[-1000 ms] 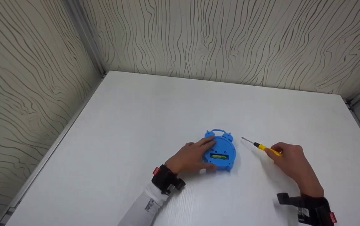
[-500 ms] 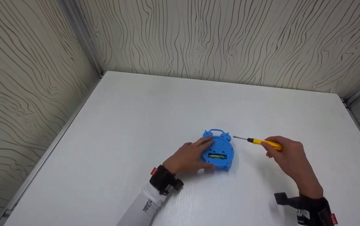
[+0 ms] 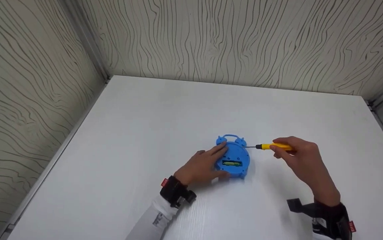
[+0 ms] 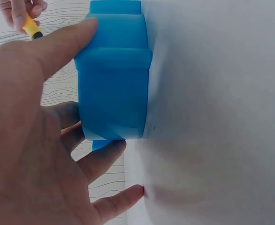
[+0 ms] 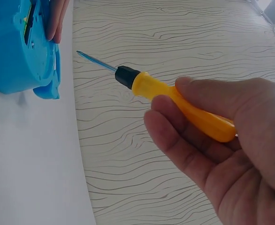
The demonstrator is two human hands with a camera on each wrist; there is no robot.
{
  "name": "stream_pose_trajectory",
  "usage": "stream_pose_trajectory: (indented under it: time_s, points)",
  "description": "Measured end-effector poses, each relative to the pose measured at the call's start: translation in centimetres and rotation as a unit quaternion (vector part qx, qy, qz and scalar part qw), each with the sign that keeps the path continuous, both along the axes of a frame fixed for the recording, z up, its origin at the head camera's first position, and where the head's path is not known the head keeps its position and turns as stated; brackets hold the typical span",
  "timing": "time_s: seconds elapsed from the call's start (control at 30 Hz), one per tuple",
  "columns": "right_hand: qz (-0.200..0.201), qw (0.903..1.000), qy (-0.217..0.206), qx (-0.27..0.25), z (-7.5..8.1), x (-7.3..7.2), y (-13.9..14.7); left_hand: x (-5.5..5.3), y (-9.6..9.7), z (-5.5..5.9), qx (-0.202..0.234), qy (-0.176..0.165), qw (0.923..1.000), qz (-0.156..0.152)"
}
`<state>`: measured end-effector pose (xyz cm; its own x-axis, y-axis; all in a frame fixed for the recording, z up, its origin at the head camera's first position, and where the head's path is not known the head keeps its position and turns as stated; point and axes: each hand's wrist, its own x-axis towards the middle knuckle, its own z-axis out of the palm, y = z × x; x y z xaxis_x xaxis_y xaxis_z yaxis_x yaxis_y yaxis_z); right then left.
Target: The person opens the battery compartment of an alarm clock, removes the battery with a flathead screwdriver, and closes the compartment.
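Observation:
A blue alarm clock (image 3: 237, 154) lies back side up on the white table, its handle and bells pointing away. Its battery slot is uncovered, with a green battery (image 3: 232, 163) inside. My left hand (image 3: 201, 167) grips the clock from the left, thumb at the near side and fingers over the back and far edge. With thumb and fingers my right hand (image 3: 306, 159) holds a yellow screwdriver (image 5: 151, 88) with a black collar. The blade points left toward the clock's right bell; the right wrist view shows its tip (image 5: 81, 53) apart from the clock.
The white table (image 3: 144, 126) reaches back to a wall panel (image 3: 191, 40) with a wood-grain pattern. Another such panel (image 3: 21, 100) rises along the left edge. Each wrist wears a black camera strap.
My right hand has moved left and slightly away from me, bringing the screwdriver from a slant to nearly level, its tip now overlapping the clock's edge in the head view. My left hand stays put.

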<state>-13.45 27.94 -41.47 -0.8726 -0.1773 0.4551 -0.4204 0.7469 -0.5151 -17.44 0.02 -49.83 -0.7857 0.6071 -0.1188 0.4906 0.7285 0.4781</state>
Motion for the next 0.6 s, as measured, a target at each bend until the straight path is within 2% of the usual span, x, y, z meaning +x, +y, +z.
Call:
stream_pose_trajectory:
  time_s: [0.27, 0.6]
  points:
    - [0.007, 0.9995, 0.024, -0.02, 0.0, -0.3, -1.5, 0.3, -0.3, 0.2, 0.003, -0.01, 0.9999, 0.011]
    - [0.042, 0.996, 0.078, -0.016, -1.2, -0.5, -3.2, 0.2, 0.1, 0.6, -0.001, -0.007, 1.0, 0.004]
